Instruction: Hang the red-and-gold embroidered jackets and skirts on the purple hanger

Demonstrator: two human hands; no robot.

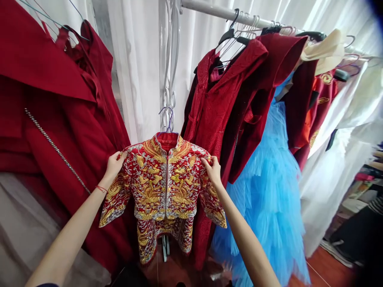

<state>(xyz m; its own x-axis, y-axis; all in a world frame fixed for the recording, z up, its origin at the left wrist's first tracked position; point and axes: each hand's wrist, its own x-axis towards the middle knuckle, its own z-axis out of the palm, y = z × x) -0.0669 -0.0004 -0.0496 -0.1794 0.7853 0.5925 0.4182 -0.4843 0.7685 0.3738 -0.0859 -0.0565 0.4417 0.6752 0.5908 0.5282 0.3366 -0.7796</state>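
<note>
Left hand (pixel 114 164) pinched shut on the left shoulder of the red-and-gold embroidered jacket (pixel 163 179). Right hand (pixel 213 170) pinched on the other shoulder, fingers closed over the fabric edge. The jacket hangs front-facing between both hands on a purple wire hanger (pixel 169 119), hooked on a white scrolled metal stand (pixel 169 59). A matching skirt (pixel 163 237) hangs below the hem.

Judged step: holding the jacket square at the shoulders. Lifting it off would call for both pinches kept and the hook cleared upward.

Dark red gown (pixel 60 131) just left, red dresses (pixel 227 99) and a blue tulle dress (pixel 269 179) right, on a rail (pixel 209 10).
</note>
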